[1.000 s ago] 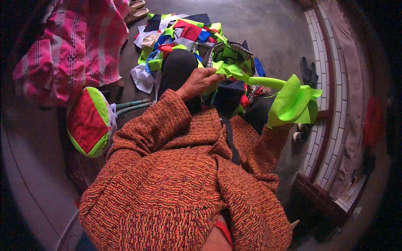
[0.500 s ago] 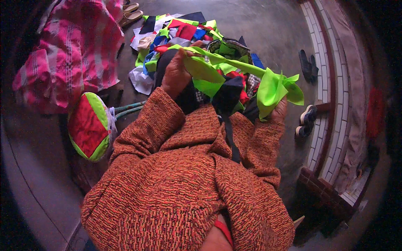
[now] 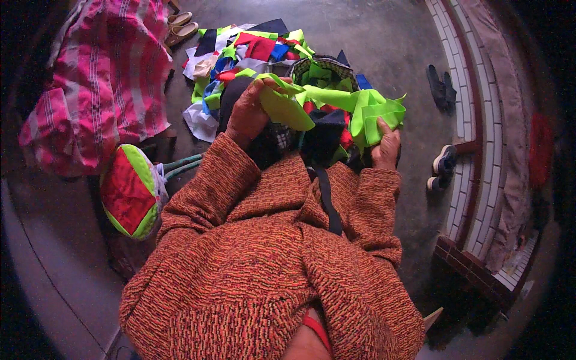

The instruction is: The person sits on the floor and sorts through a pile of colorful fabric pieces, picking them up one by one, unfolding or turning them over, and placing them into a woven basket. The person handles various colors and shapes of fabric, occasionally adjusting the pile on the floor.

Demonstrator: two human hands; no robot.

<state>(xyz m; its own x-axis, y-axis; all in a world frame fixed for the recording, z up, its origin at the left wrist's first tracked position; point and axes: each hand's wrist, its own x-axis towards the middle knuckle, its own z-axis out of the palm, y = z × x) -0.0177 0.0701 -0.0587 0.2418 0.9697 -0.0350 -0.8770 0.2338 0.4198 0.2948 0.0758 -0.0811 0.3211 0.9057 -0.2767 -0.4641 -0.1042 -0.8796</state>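
Note:
My left hand (image 3: 245,117) pinches the left end of lime-green cloth (image 3: 287,110), whose lower flap hangs down beside my fingers. A strip of the same green runs across to my right hand (image 3: 387,146), which grips a bunched, folded part with the thumb on top. I cannot tell whether this is one piece or several. Below the strip, dark cloth (image 3: 327,127) and bits of red fabric lie over my lap. Just beyond it sits a black-and-white checked bag (image 3: 329,62) with green pieces inside.
Past my knees spreads a heap of fabric scraps (image 3: 259,49). To the left are a red-and-green stitched rounded piece (image 3: 133,198) and a pink checked cloth (image 3: 102,90). Sandals (image 3: 442,89) and shoes (image 3: 443,168) lie along the white-tiled step (image 3: 465,120) at right.
My right hand has come up and slightly left with its bunched green cloth, so the hands are closer together. The strip between them hangs slacker. The left hand still holds its end.

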